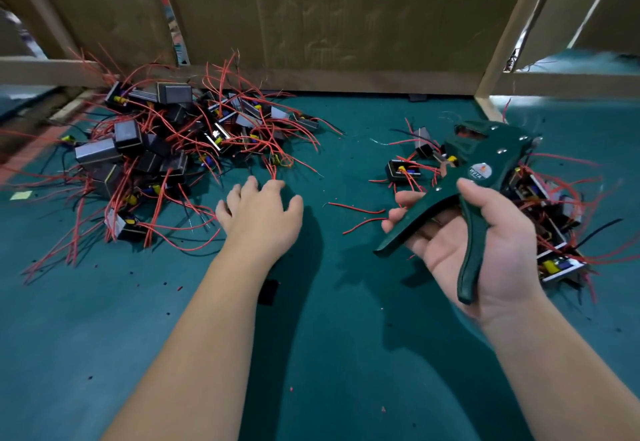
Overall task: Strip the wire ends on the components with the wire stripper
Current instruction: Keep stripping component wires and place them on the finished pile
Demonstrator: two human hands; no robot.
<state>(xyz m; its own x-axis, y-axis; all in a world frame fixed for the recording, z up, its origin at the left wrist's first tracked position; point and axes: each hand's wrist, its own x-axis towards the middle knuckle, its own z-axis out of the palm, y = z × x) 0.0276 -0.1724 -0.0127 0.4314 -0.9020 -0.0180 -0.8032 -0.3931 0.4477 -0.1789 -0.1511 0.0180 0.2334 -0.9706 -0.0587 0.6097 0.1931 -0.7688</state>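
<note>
A big heap of black box components [166, 149] with red wires lies at the left on the green table [311, 354]. My left hand [259, 213] reaches toward its near edge, palm down, fingers loosely spread, fingertips at some red wire ends [273, 172]; I cannot tell whether it pinches them. My right hand [481, 250] holds the dark green wire stripper [474, 177] by its handles, jaws pointing up and away. A smaller pile of components [550, 205] lies behind and right of that hand.
Cardboard walls [329, 14] with wooden rails close the back and sides. Two loose components [403, 170] and cut red wire pieces [356, 210] lie between the hands. Small red and black insulation bits speckle the near table.
</note>
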